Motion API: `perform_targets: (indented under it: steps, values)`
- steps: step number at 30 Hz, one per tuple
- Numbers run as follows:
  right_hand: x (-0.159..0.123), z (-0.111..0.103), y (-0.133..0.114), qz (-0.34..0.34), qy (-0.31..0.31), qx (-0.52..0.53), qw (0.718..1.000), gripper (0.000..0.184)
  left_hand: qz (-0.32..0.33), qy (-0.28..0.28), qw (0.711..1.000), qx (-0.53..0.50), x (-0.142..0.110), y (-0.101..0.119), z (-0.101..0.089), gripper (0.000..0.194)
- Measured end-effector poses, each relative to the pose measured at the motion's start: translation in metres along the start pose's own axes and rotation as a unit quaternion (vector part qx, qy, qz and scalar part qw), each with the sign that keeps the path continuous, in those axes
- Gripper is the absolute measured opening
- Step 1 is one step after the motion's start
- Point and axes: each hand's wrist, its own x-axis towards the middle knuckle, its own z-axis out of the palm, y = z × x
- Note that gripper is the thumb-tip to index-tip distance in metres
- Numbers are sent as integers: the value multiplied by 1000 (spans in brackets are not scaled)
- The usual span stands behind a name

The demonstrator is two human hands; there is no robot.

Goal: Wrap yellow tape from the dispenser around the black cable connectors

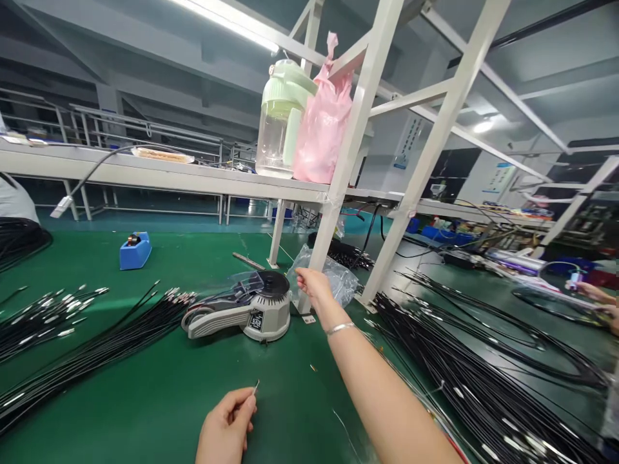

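Observation:
My left hand (227, 425), low in the view over the green mat, pinches a small thin piece with a pale metallic shaft and dark tip (256, 386) between thumb and forefinger. Farther forward, my right hand (314, 287) is closed, its fingertips pressed together; whatever they hold, if anything, is too small to make out. It is in front of a white rack post and a crumpled clear plastic bag (344, 278). Just left of it stands a grey round tape dispenser (267, 316) with a black disc on top. Bundled black cables (111, 341) lie left of the dispenser.
More black cables (464, 361) with silvery ends spread along the right. A blue tape holder (136, 251) stands at the back left. The shelf (217, 182) carries a large bottle (280, 122) and a pink bag (325, 129). Another person's hands (599, 299) show at the right edge.

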Motion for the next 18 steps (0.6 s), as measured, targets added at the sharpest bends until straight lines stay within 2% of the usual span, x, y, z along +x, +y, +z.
perform_targets:
  steps: [3, 6, 8, 10, 12, 14, 18]
  values:
    - [-75, -32, 22, 15, -49, 78, 996, 18, 75, 21, 995, 56, -12, 11, -2, 45]
    - [-170, -63, 65, 46, -79, 153, 984, 25, 180, 27, 975, 127, -29, 20, 4, 32]
    - [-225, -73, 98, 70, -100, 267, 956, 35, 235, 15, 958, 161, -43, 24, 8, 25]
    - [-263, -72, 129, 78, -109, 330, 934, 37, 286, -2, 939, 190, -58, 27, 12, 21]
    - [-285, -63, 153, 52, -112, 368, 922, 43, 331, -19, 917, 220, -73, 29, 13, 21]
    - [-295, -51, 167, 10, -121, 398, 909, 50, 368, -23, 897, 246, -86, 31, 13, 22]
    - [-305, -33, 170, -28, -139, 434, 890, 59, 422, 0, 866, 268, -102, 33, 10, 20]
